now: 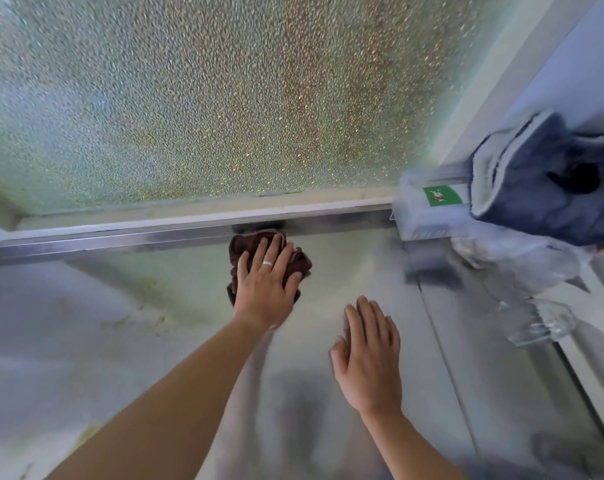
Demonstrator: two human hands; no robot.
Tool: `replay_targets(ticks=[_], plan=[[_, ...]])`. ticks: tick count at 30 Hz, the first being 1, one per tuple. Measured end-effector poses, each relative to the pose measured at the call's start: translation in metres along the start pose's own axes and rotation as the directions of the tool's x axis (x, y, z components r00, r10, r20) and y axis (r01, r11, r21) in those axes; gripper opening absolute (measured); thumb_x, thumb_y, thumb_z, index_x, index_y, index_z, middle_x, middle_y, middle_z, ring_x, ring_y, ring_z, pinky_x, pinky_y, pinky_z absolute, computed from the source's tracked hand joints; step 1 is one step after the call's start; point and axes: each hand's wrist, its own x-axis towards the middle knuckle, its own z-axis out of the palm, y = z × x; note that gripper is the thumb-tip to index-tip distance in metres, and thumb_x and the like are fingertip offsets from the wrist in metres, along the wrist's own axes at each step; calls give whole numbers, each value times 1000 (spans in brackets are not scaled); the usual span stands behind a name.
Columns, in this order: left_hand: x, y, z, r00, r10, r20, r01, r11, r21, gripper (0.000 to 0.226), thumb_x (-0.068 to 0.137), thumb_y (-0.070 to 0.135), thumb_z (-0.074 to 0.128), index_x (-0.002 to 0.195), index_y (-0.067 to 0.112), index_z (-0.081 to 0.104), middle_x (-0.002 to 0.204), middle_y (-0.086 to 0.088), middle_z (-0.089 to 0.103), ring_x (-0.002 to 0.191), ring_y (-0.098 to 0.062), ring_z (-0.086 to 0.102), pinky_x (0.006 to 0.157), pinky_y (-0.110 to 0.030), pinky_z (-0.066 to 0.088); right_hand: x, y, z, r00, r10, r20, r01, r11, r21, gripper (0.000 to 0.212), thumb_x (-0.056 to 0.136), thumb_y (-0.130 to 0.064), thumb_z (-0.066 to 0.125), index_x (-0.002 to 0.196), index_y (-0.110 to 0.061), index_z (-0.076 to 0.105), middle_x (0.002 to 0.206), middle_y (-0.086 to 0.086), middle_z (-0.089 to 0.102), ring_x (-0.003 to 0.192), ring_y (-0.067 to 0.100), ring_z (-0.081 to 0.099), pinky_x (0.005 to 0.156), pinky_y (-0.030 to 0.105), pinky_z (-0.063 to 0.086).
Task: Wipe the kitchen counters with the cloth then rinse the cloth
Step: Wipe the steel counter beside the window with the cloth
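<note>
Steel tabletop (pixel 127 306) is seen below a frosted window (pixel 207 98). Brown cloth (pixel 302 265), bunched, with no clear long axis, is pressed flat against the tabletop's back rail under the left hand (pixel 264 285), fingers straight. Right hand (pixel 366 358) is held open, nothing gripped.

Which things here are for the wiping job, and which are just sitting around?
For the job:
- brown cloth, bunched near the window rail
- left hand, pressing flat on the cloth
- counter, with crumbs on its left part

Just lying about:
- blue towel
- box with a green label
- crumpled clear plastic
- right hand, flat, holding nothing
</note>
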Motion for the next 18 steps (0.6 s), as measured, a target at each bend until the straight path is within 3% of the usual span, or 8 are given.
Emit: replay_targets(ticks=[4, 11, 15, 18], plan=[[-21, -32, -7, 992, -124, -26, 124, 992, -15, 63, 100, 54, 26, 157, 29, 27, 167, 1, 20, 156, -21, 13, 122, -52, 13, 0, 5, -1, 1000, -6, 0, 6, 1000, -7, 50, 96, -26, 43, 143, -12, 54, 157, 13, 45, 148, 31, 40, 120, 52, 32], [-90, -102, -30, 955, -295, 4, 295, 955, -16, 73, 97, 59, 12, 160, 23, 19, 167, 3, 21, 156, -14, 6, 126, -47, 7, 1, 1, 0, 999, -2, -38, 1, 1000, -16, 49, 91, -18, 42, 136, -6, 58, 152, 17, 50, 142, 37, 46, 114, 56, 36], [-100, -104, -36, 961, -274, 29, 275, 959, -66, 77, 97, 59, 22, 160, 16, 17, 165, -2, 28, 156, -14, 3, 126, -45, 4, 9, -43, -5, 985, -168, 31, 168, 986, -3, 55, 94, -28, 41, 143, -8, 55, 159, 15, 45, 149, 33, 40, 118, 60, 30], [-89, -106, -36, 984, -172, 44, 172, 985, 7, 71, 99, 59, 21, 160, 22, 21, 168, 1, 20, 156, -15, 2, 125, -47, 8, 23, -101, 7, 965, -229, 127, 222, 973, 70, 58, 99, -41, 40, 154, -22, 45, 167, 9, 33, 156, 28, 27, 122, 61, 23]])
